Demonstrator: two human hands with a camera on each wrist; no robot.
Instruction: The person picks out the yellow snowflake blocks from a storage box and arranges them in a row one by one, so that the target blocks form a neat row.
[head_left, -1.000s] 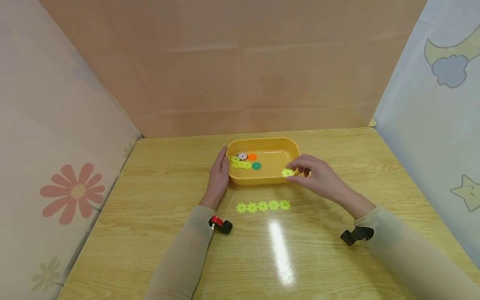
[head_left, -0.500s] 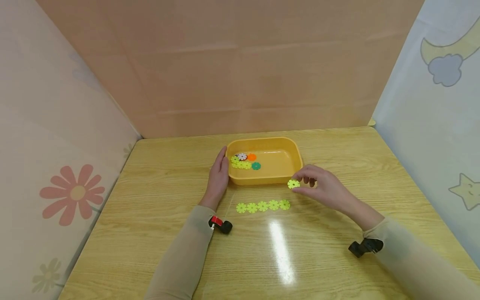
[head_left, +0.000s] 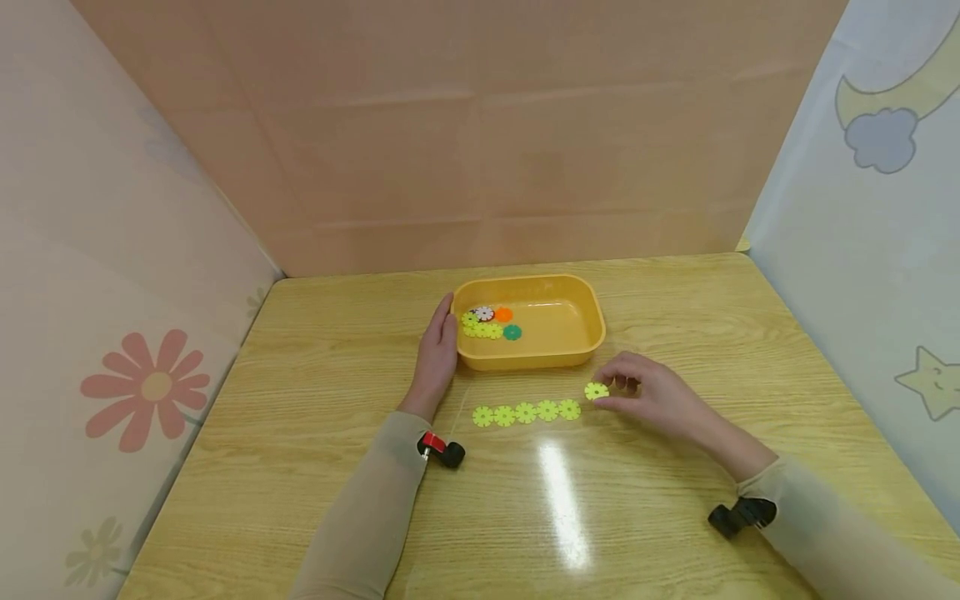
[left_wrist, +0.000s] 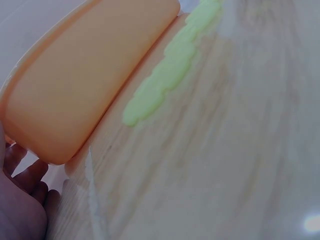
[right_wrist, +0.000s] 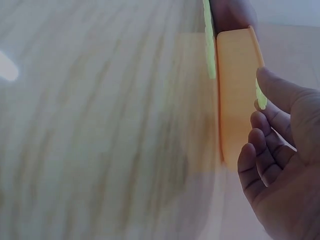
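Between its thumb and forefinger, my right hand (head_left: 648, 398) pinches a yellow-green notched plastic disc (head_left: 596, 391), held above the table; the right wrist view shows the held disc (right_wrist: 260, 95) edge-on. Just left of it, a row of several yellow-green discs (head_left: 526, 412) lies on the table. My left hand (head_left: 437, 354) rests against the left end of an orange-yellow plastic tub (head_left: 532, 362). In the left wrist view, the fingers (left_wrist: 31, 174) touch the tub's end. Inside the tub's left part lie yellow-green discs (head_left: 482, 330), a white disc (head_left: 484, 313), an orange disc (head_left: 504, 314) and a green disc (head_left: 512, 332).
The wooden table (head_left: 337, 350) meets a brown sheet (head_left: 480, 167) at the back. Patterned panels stand at left (head_left: 45, 250) and right (head_left: 900, 267). Black camera mounts (head_left: 742, 518) sit on both wrists. Light glares on the table in front of the row.
My right hand has moved the pinched disc from over the tub's front right corner toward me and slightly right, to beside the row's right end. My left hand and the tub have stayed put.
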